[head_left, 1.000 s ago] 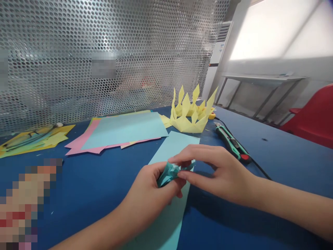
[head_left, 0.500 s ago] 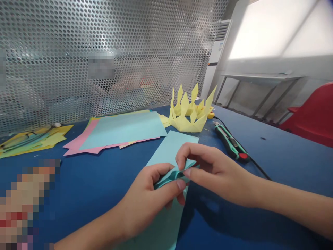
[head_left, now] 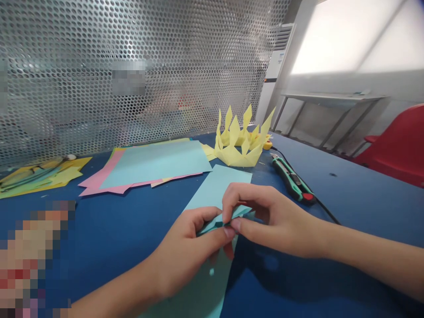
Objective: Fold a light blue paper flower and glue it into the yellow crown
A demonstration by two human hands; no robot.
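Note:
A small piece of folded blue paper [head_left: 212,225] is held between both hands above the table. My left hand [head_left: 195,245] grips its left end, thumb on top and fingers underneath. With thumb and forefinger my right hand [head_left: 265,218] pinches the right part of the same paper. Beneath them lies a long light-blue paper strip [head_left: 218,181], partly covered by the hands. Behind it stands a yellow paper crown [head_left: 240,157] with pointed tips. Some of the folds are hidden by my fingers.
A green-and-black utility knife [head_left: 291,179] lies right of my hands beside a dark cable [head_left: 326,212]. Stacked coloured sheets [head_left: 159,161] are at the back left, with yellow and green scraps [head_left: 62,176] farther left. A perforated metal panel [head_left: 149,53] borders the blue table [head_left: 109,238].
The folds of the blue paper have been pressed flatter and closer together between my fingers. Both hands stay in nearly the same place, and the view has shifted slightly.

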